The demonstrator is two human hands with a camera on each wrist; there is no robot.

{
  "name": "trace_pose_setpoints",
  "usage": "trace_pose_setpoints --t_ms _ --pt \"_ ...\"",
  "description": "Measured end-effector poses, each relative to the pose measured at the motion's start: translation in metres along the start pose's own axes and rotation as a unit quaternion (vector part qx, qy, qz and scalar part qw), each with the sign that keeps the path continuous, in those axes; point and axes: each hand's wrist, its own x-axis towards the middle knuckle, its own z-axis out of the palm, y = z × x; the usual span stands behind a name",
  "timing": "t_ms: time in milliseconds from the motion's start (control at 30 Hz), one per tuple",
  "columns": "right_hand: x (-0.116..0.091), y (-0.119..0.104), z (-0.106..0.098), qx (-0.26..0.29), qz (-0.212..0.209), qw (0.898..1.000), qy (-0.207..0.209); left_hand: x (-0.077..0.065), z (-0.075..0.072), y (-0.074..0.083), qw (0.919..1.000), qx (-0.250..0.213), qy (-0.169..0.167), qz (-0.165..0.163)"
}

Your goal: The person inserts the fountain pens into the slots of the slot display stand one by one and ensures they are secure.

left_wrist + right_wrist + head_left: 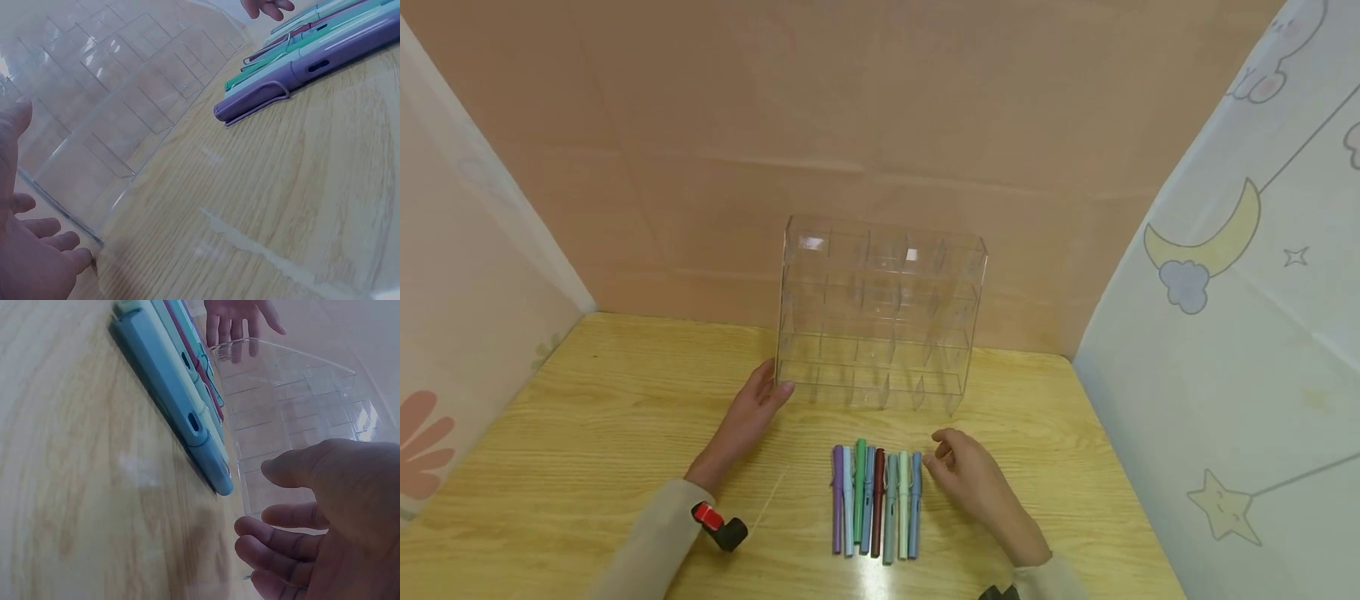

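A clear acrylic rack (880, 312) with rows of small compartments stands upright toward the back of the table. My left hand (751, 421) is at its lower left corner, thumb toward the front and fingers extended along the side; whether they touch it I cannot tell. In front of the rack several capped pens lie side by side, from a purple pen (838, 500) on the left, past a green pen (860, 492) and a dark red pen (877, 504), to a blue pen (915, 506) on the right. Just right of the blue pen, my right hand (973, 479) hovers with loosely bent fingers, holding nothing.
A wood-grain table (647, 400) lies under everything. An orange-brown backdrop (700, 183) rises behind the rack, and printed cloth panels (1240, 375) stand at both sides. A thin pale strip (769, 498) marks the tabletop left of the pens.
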Motion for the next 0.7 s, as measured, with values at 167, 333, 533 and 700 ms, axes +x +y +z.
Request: trace_pose_setpoints --t_ms 167,333,533,700 --pt "-0.001 -0.002 0.004 0.012 0.010 1.000 -0.010 0.005 0.004 0.000 0.9999 -0.006 -0.001 0.009" --pt "-0.002 -0.003 0.009 0.007 0.015 1.000 -0.020 0.008 0.006 -0.001 0.9997 -0.017 0.002 0.017" --pt "0.000 -0.001 0.016 -0.001 0.015 1.000 -0.019 0.009 0.008 -0.001 0.9994 -0.025 0.012 0.021" --pt "-0.001 -0.002 0.018 -0.007 0.003 1.000 -0.014 0.010 0.008 -0.001 0.9993 -0.029 0.015 0.017"
